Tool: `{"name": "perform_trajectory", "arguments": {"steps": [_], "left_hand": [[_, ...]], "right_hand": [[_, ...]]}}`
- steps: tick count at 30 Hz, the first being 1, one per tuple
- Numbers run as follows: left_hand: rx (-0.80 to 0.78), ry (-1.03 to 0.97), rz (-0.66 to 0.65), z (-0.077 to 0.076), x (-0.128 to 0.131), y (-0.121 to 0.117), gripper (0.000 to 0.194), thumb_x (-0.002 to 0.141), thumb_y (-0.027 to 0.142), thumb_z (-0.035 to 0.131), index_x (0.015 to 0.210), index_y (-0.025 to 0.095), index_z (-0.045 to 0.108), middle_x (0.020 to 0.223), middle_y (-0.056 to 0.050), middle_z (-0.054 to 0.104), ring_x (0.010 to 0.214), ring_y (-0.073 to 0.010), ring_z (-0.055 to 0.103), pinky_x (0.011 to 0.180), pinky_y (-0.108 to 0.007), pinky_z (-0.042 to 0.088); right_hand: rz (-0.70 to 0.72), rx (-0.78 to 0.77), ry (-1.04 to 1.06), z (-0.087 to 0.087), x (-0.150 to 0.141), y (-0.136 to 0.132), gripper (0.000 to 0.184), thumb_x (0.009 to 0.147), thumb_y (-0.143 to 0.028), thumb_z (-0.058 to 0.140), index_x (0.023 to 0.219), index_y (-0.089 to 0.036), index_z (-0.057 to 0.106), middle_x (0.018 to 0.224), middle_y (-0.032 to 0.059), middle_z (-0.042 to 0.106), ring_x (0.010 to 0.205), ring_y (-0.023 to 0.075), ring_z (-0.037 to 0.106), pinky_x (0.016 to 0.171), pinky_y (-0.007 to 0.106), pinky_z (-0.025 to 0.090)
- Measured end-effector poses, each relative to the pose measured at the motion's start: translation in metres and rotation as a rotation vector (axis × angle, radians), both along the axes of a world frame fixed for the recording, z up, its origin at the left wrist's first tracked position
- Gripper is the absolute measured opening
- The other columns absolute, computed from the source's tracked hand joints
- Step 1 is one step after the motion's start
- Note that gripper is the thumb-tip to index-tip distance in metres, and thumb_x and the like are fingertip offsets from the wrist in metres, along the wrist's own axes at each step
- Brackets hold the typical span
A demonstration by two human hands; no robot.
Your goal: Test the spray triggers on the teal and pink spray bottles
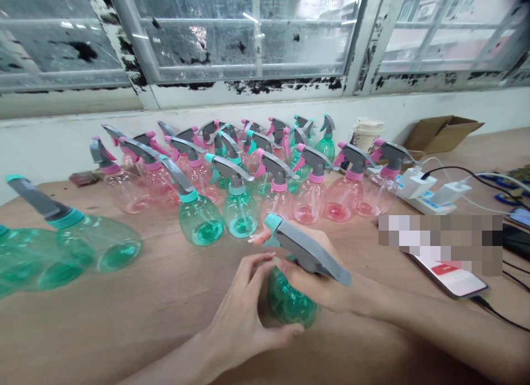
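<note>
Bottle (293,305), long axis roughly upright, sat between my left hand (242,302), cupping its body, and right hand (325,294), wrapped around it beneath the spray head (312,250).

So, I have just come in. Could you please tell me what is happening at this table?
A person is holding a green spray bottle in both hands: the left hand cups its body, and the right hand grips it near the neck, below the grey spray head. Beyond the hands, pink bottles and green bottles with spray heads on stand grouped towards the wall. A phone lies to the right.
</note>
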State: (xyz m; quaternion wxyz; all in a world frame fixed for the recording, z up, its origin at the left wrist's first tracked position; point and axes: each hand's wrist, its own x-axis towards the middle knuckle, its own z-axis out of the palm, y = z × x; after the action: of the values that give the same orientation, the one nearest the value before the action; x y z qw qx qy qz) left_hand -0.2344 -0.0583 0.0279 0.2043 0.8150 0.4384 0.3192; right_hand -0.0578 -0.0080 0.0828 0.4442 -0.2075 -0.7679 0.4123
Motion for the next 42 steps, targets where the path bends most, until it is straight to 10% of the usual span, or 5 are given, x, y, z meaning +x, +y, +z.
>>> {"name": "perform_trajectory", "arguments": {"steps": [6,13,42], "left_hand": [[0.027,0.053,-0.009,-0.001,-0.006,0.001,0.081,0.074,0.064,0.074,0.139,0.027,0.043,0.133,-0.013,0.046,0.122,-0.0349,0.048,0.098,-0.05,0.048],[-0.005,0.052,-0.072,-0.002,-0.012,0.007,0.083,0.08,0.055,0.072,0.15,0.039,0.03,0.138,-0.009,0.047,0.127,-0.0331,0.045,0.103,-0.053,0.043],[0.005,-0.041,-0.047,-0.008,-0.019,0.013,0.048,0.088,0.05,0.066,0.133,0.038,0.057,0.123,-0.005,0.06,0.114,-0.0282,0.054,0.098,-0.045,0.048]], "right_hand": [[0.003,0.011,-0.052,-0.001,0.004,0.004,0.039,0.074,-0.009,0.053,0.109,-0.026,0.059,0.065,-0.0061,0.057,0.052,0.0111,0.05,0.054,0.023,0.048],[0.086,0.057,-0.033,0.002,0.011,0.01,0.037,0.074,-0.011,0.052,0.108,-0.025,0.06,0.077,-0.002,0.063,0.063,0.0135,0.059,0.067,0.029,0.053],[0.097,0.099,0.036,0.004,0.009,0.011,0.037,0.071,-0.006,0.05,0.102,-0.024,0.059,0.086,-0.001,0.064,0.067,0.0127,0.058,0.076,0.03,0.053]]}}
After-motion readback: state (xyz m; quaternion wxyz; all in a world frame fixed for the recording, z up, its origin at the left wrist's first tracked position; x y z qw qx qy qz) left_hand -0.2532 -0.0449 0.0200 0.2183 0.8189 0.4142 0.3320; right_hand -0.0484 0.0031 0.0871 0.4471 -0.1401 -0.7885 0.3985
